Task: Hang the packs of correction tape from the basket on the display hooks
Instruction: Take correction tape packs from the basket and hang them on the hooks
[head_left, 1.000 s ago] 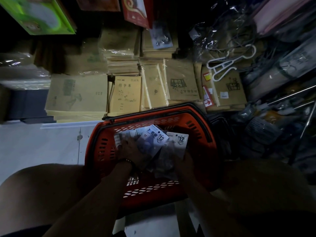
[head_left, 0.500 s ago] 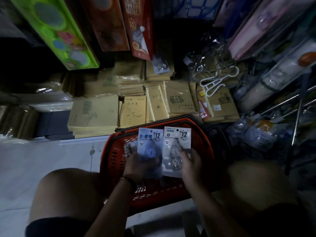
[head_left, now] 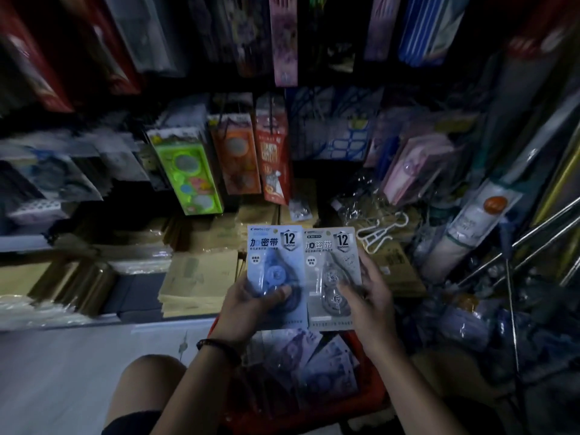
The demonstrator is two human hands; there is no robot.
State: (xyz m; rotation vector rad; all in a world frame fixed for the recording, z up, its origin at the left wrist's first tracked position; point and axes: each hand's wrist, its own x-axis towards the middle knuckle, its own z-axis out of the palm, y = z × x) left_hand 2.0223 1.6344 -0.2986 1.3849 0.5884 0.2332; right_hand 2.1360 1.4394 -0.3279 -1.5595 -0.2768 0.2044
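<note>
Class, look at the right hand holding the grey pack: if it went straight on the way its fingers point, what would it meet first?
Probably the white hanger, lying just beyond the right hand and its grey pack, though depth is unclear.

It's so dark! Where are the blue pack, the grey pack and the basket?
blue pack [head_left: 275, 265]: head view, card middle
grey pack [head_left: 329, 273]: head view, card middle
basket [head_left: 373, 390]: head view, red wall
</note>
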